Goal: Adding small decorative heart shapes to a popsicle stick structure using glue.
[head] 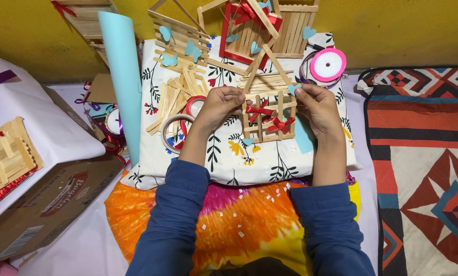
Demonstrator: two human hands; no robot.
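Your left hand (219, 104) and right hand (318, 105) hold a small lattice panel of pale wooden craft sticks with two red ribbon bows (268, 116) between them, its sticks running mostly upright from your view, just above the white floral-printed cushion (249, 163) on your lap. Your left fingers (237, 98) are clamped on the panel's upper left edge, while your right fingers (301, 92) are pinched together on a small light-blue paper heart (292, 89) at its upper right corner. A pink ribbon spool (327, 65) lies just beyond your right hand, nearer it than your left, and a roll of red tape (194, 106) sits beside your left wrist.
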